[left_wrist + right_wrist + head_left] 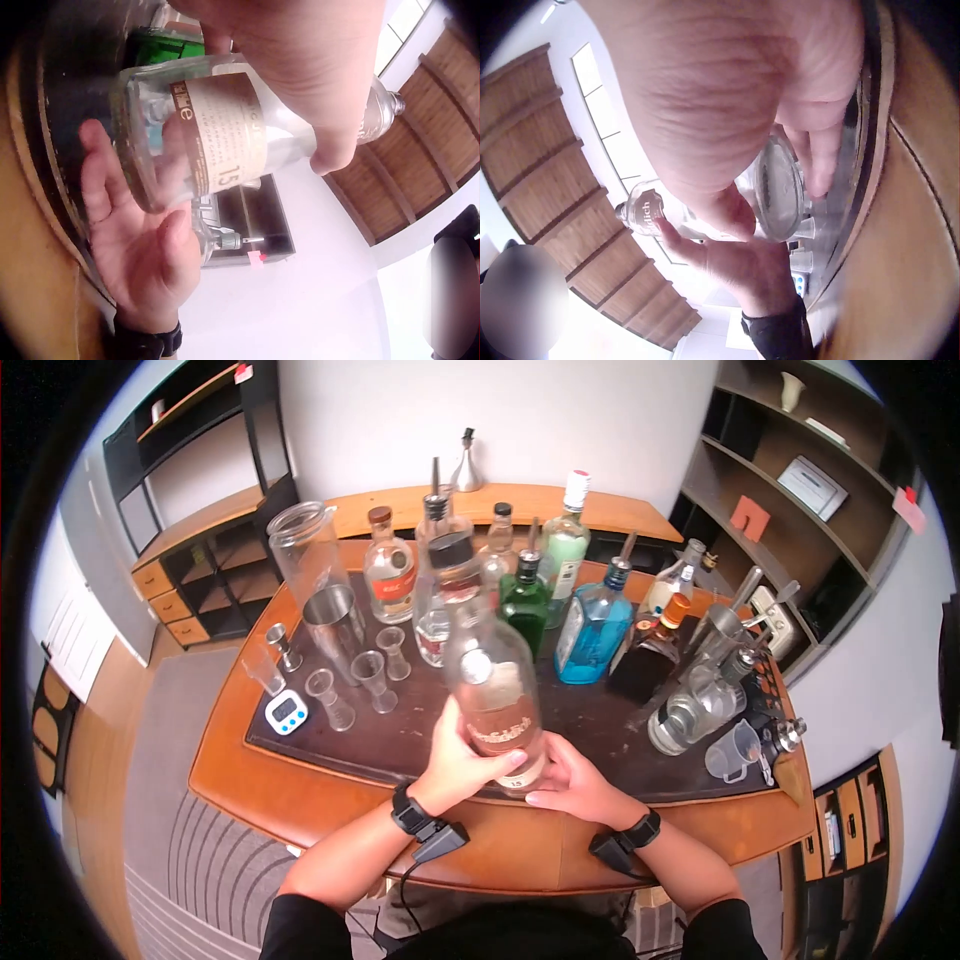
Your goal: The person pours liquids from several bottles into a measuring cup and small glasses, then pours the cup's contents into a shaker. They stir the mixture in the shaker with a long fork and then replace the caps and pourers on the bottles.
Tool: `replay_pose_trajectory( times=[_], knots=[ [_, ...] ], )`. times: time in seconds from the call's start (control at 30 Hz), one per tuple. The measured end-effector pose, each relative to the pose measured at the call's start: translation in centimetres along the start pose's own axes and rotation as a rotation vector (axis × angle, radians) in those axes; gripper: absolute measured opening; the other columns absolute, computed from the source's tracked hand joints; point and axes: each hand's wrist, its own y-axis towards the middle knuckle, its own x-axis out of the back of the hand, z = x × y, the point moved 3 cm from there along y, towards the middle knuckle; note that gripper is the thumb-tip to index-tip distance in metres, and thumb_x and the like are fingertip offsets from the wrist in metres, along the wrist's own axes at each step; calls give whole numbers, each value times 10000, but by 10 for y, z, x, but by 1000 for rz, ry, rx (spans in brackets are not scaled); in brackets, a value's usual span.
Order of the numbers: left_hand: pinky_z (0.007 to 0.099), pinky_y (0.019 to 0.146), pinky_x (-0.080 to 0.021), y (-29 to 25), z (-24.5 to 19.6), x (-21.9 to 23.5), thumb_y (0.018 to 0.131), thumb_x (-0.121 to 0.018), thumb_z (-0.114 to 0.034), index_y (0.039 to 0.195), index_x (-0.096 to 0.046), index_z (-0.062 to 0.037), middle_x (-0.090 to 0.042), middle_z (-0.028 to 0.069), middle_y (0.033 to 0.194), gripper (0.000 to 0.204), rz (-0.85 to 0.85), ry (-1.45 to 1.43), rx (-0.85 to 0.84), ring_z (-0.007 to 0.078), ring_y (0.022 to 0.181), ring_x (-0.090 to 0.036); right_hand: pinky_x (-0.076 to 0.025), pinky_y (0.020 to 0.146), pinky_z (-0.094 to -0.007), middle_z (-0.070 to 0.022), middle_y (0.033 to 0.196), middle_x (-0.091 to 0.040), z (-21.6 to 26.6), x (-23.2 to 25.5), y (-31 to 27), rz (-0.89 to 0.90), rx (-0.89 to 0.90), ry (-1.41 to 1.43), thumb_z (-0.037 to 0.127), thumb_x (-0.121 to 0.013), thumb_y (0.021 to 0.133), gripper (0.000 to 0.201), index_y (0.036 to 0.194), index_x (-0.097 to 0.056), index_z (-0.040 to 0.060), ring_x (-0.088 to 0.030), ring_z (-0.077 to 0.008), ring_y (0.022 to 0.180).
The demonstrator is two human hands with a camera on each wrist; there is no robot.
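A tall clear whisky bottle [490,670] with a dark cap and a tan label marked 15 is held up over the near edge of the table, leaning away from me. My left hand [465,758] grips its lower body, thumb across the label. Close around the base on the other side is my right hand [580,785], its thumb in front and index finger behind the glass. The left wrist view shows this right hand [142,247] with its other fingers loosely extended beside the base. Part of the left fingers is hidden behind the bottle.
Behind stand several bottles, among them a blue one [594,630] and a green one [523,605]. At left are a metal shaker tin [335,628], small measuring glasses [372,680] and a white timer [287,712]. A clear plastic jug [735,750] stands at right.
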Motion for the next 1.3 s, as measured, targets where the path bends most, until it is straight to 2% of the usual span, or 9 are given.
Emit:
replay_pose_trajectory(
  times=[0.1,0.27,0.43,0.47,0.5,0.73,1.07,1.13,1.3],
  knots=[
    [385,1025,-500,3,1,5,734,-910,-151,1376,-401,-20,-584,121,1290,830,-68,76,1,209,1188,-595,-570,925,-314,-100,1449,-448,5,7,0,-114,27,-101,-34,-688,909,729,1522,-299,40,-596,-185,1202],
    [356,964,-534,12,-2,12,711,-875,-32,1328,-422,-28,-596,104,1245,765,-77,168,-10,190,1138,-618,-576,881,-303,-115,1387,-505,1,17,0,-140,35,-131,9,-663,947,527,1421,-434,18,-643,-178,1127],
    [371,982,-518,19,7,21,670,-877,-44,1305,-419,-29,-603,107,1223,783,-112,323,-56,198,1121,-618,-570,868,-291,-113,1293,-562,-1,17,-2,-139,34,-167,13,-663,949,448,1365,-498,7,-661,-164,1070],
    [376,992,-506,18,5,18,660,-894,-77,1299,-417,-28,-600,110,1223,799,-139,264,-62,201,1120,-610,-570,866,-290,-113,1268,-578,-2,18,-1,-137,52,-172,9,-663,947,433,1352,-511,2,-666,-164,1054],
    [374,992,-503,18,-1,15,664,-897,-85,1296,-417,-30,-597,110,1225,796,-147,317,-88,196,1123,-605,-566,855,-283,-105,1205,-611,-4,18,0,-151,60,-147,3,-665,943,396,1319,-542,-3,-673,-159,1036],
    [360,998,-488,18,9,20,665,-915,-138,1325,-444,-25,-596,103,1225,818,-122,408,-197,178,1135,-590,-558,849,-275,-86,1128,-640,-2,20,-1,-145,42,-202,20,-670,949,343,1278,-576,-1,-670,-140,1006],
    [367,1008,-491,17,8,17,649,-925,-160,1317,-459,-25,-593,132,1258,826,-62,529,-236,231,1169,-606,-557,851,-276,-87,1102,-654,-5,23,0,-142,38,-189,35,-682,946,313,1244,-598,-11,-667,-127,984],
    [356,988,-498,17,9,16,642,-937,-148,1302,-446,-27,-625,103,1205,831,-76,579,-256,184,1116,-612,-558,849,-277,-87,1101,-655,-6,23,0,-143,36,-189,34,-683,944,313,1242,-599,-12,-668,-127,982],
    [355,998,-491,16,6,12,646,-937,-146,1300,-446,-35,-604,97,1218,826,-75,584,-264,183,1117,-604,-558,846,-280,-87,1096,-658,-4,21,0,-135,30,-218,30,-685,942,314,1241,-600,-13,-669,-127,976]
  ],
)
